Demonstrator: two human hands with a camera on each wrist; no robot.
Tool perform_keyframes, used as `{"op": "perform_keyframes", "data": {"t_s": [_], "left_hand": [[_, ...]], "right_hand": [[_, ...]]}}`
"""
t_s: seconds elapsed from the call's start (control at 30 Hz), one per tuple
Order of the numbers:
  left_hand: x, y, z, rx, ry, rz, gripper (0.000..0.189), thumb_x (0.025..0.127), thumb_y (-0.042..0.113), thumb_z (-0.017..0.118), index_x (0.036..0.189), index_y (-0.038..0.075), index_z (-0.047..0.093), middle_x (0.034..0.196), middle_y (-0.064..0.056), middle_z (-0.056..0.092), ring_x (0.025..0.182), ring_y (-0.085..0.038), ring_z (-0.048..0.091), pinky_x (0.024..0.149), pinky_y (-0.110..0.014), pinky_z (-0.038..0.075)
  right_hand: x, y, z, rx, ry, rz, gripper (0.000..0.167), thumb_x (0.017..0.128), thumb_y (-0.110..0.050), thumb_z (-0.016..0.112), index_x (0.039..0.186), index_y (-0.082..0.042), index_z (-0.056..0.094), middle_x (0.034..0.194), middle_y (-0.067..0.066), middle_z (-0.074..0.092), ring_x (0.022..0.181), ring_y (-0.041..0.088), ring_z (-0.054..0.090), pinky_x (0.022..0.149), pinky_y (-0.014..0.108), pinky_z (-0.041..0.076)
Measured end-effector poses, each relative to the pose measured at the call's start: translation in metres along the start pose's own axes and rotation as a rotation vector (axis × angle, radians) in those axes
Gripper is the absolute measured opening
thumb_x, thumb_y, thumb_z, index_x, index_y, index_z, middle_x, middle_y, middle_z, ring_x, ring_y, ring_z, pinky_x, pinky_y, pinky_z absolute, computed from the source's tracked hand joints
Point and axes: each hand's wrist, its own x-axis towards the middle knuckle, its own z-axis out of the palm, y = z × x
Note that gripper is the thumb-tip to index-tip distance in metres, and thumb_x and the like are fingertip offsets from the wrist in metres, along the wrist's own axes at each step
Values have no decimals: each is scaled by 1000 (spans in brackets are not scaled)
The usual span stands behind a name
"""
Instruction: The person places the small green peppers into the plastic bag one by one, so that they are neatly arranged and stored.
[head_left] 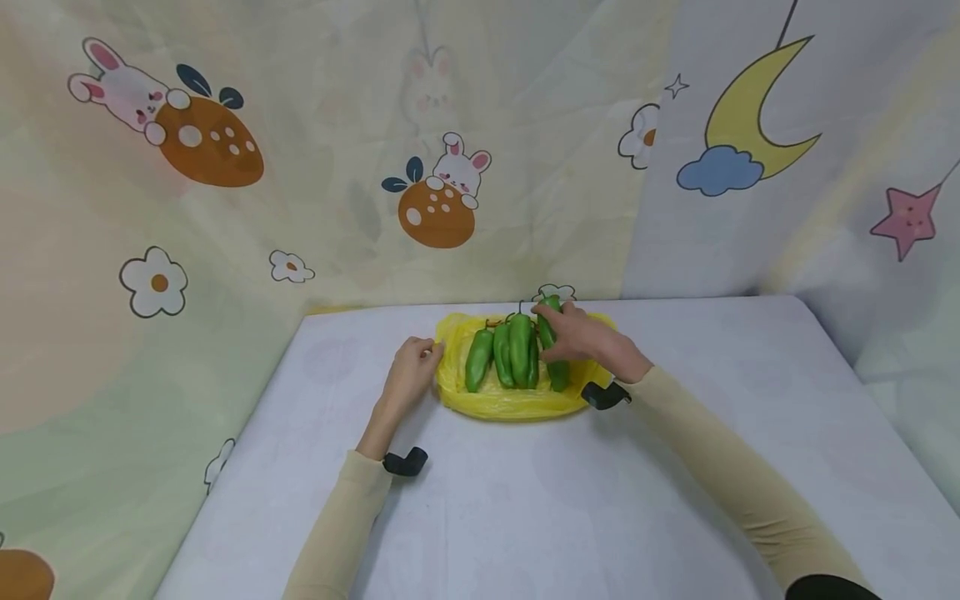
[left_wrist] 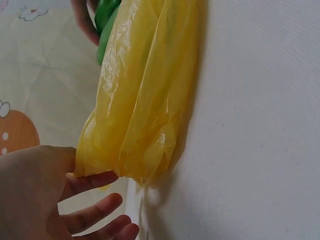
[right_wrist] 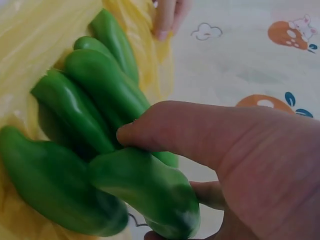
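Observation:
A yellow plastic bag (head_left: 510, 408) lies on the table with several green peppers (head_left: 478, 360) side by side on it. My left hand (head_left: 408, 371) is at the bag's left end. In the left wrist view, the thumb and index finger pinch the bag's edge (left_wrist: 95, 167), while the other fingers are spread off it. At the right end, my right hand (head_left: 588, 340) holds one green pepper (right_wrist: 150, 187) between thumb and fingers, just above the others. Another pepper (right_wrist: 60, 185) lies close beside it. The undersides of the lower peppers are hidden.
A white cloth covers the table (head_left: 525, 508), whose far edge runs just behind the bag. Behind it hangs a printed curtain (head_left: 337, 167) with rabbits, flowers and a moon. Each wrist wears a black mount (head_left: 405, 462).

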Motion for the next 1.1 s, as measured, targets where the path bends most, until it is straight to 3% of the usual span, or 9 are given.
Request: {"op": "perform_keyframes", "data": {"t_s": [0.2,0.43,0.53,0.8,1.1], "left_hand": [[0,2,1,-7,-3,9,35,103,36,53,91,7,69,114,-14,64,102,-29,60,88,-46,51],[-1,1,4,-10,17,16,41,102,37,54,74,9,60,115,-13,64,107,-29,60,89,-46,50],[-1,1,5,-18,11,19,39,102,36,54,74,10,60,116,-14,64,108,-29,61,90,-46,50],[-1,2,3,-7,-2,9,38,102,38,54,80,9,66,116,-13,63,110,-29,60,92,-46,50],[1,2,4,-10,10,12,38,102,39,53,81,10,66,117,-14,63,108,-30,60,91,-47,50]], "right_hand": [[0,3,12,2,6,14,90,89,-30,72,160,-18,18,154,36,24,139,48,34,100,61,45],[-1,4,16,10,16,23,92,87,-28,71,161,-17,17,154,35,24,141,48,32,100,62,44],[-1,3,17,7,6,31,93,87,-30,71,161,-17,15,155,36,24,142,48,30,101,63,44],[1,3,21,12,-9,27,95,88,-31,70,162,-18,12,161,35,14,149,51,16,107,66,37],[0,3,23,36,0,24,94,89,-32,71,162,-21,13,163,33,4,150,53,9,109,70,31]]}}
